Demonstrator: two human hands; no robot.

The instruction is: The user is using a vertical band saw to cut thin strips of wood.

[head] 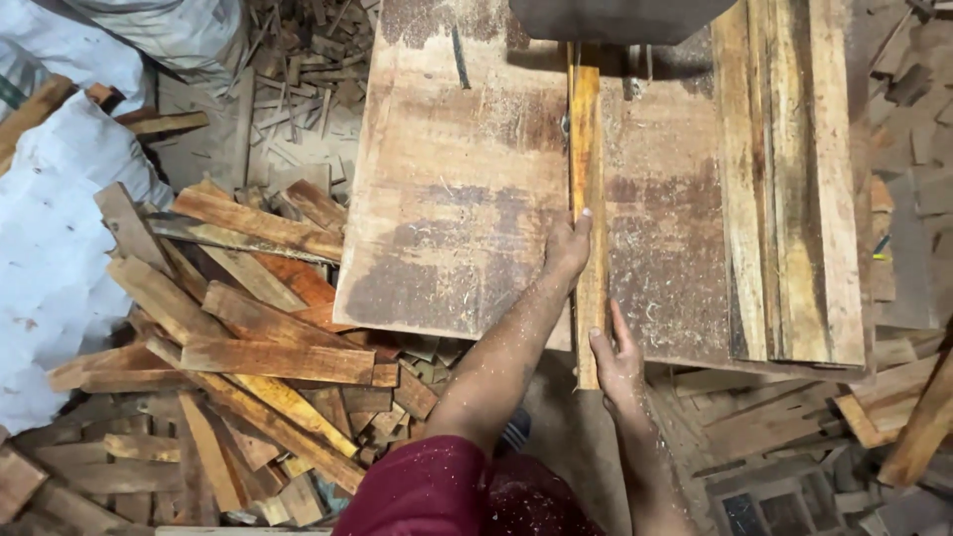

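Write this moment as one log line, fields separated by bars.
left hand: flat on wood strip | right hand: at strip's near end | strip: lengthwise on saw table

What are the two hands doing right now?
Left hand: fingers bent, pressing on the plank; no full grip visible.
Right hand: open, flat against the plank's near end.

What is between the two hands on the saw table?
In the head view, a narrow wooden strip runs between the left hand and right hand; both press against its sides.
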